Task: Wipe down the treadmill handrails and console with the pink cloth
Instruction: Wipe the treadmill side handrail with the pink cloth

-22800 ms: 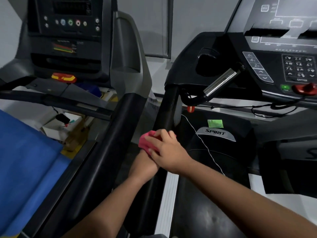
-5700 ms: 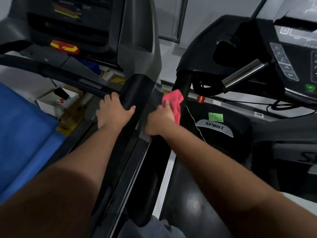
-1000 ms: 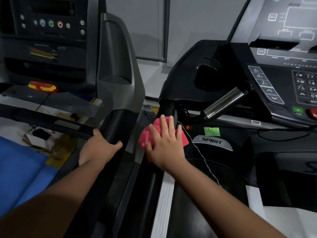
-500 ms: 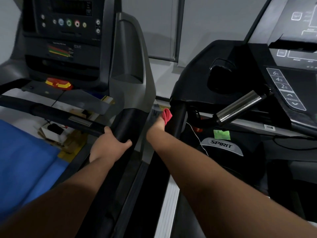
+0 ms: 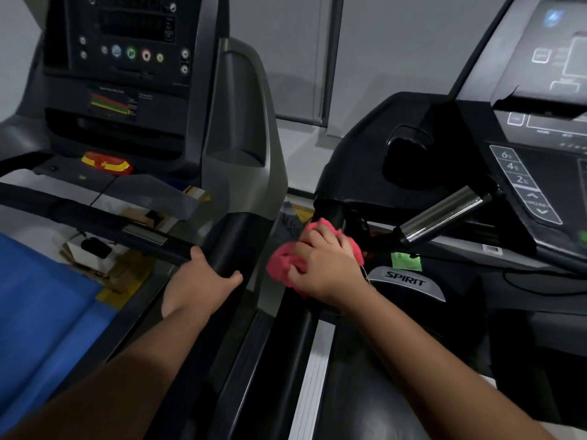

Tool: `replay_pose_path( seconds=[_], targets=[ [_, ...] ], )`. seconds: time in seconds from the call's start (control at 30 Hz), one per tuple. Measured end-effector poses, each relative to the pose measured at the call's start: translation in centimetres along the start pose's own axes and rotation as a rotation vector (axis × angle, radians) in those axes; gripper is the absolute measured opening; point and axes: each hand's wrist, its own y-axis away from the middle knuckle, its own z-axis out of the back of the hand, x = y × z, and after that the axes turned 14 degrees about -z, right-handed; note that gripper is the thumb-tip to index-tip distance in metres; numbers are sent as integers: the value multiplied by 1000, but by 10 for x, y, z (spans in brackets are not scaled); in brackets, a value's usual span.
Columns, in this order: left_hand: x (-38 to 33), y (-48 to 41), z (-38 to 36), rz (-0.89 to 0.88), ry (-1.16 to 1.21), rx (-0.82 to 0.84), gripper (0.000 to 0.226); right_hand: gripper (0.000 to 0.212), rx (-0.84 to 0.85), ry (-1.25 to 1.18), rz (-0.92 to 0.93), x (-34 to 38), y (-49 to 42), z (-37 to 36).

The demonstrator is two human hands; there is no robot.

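My right hand [image 5: 324,268] grips the bunched pink cloth [image 5: 281,269] and presses it around the black left handrail [image 5: 328,214] of the right treadmill, just below where the rail meets the console housing. That treadmill's console [image 5: 533,176] with its keypad rises at the upper right. My left hand [image 5: 200,284] holds the black right handrail [image 5: 235,246] of the neighbouring left treadmill, fingers curled over the rail.
A chrome pulse grip [image 5: 444,214] juts out under the right console. The left treadmill's console [image 5: 127,58] with a red and yellow stop button [image 5: 106,163] stands upper left. A blue mat [image 5: 41,312] lies at the left. A cable [image 5: 540,281] trails below the console.
My right hand has slid back down the rail from the top and now wraps over it with more of the cloth showing. The left hand has kept its hold.
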Motion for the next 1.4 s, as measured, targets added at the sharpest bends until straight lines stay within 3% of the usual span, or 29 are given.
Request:
replay_pose_path(
  seconds=[0.17, 0.33, 0.43, 0.57, 0.67, 0.77, 0.9, 1.07, 1.17, 1.27, 1.4],
  targets=[
    [1, -2, -1, -11, -1, 12, 60, 56, 0, -69, -144, 6, 1, -6],
    [3, -3, 0, -8, 7, 12, 62, 55, 29, 389, -328, 40, -40, -10],
    [2, -2, 0, -5, 21, 13, 62, 51, 159, 674, -313, 50, -68, -18],
    [-1, -1, 2, -6, 24, 9, 60, 57, 263, 766, -218, 50, -97, -39],
    [-4, 1, 3, -2, 17, 26, 63, 53, 250, 601, -56, 44, -79, -21],
    [-5, 3, 4, -2, 20, 22, 63, 35, -7, 278, 35, 27, -51, -7],
    [-6, 6, 4, 8, 18, 24, 65, 31, -166, -165, -84, -3, -38, -9],
    [-5, 4, 4, 12, 27, 24, 65, 39, -266, -458, -267, -16, -51, -9],
    [-4, 4, 4, 2, 38, 33, 65, 42, -292, -318, -454, 6, -62, -10],
    [-4, 2, 3, 5, 51, 34, 65, 43, -222, 58, -567, 35, -74, -12],
    [-3, 1, 4, -2, 63, 45, 65, 50, -62, 601, -368, 46, -81, -19]
  ],
)
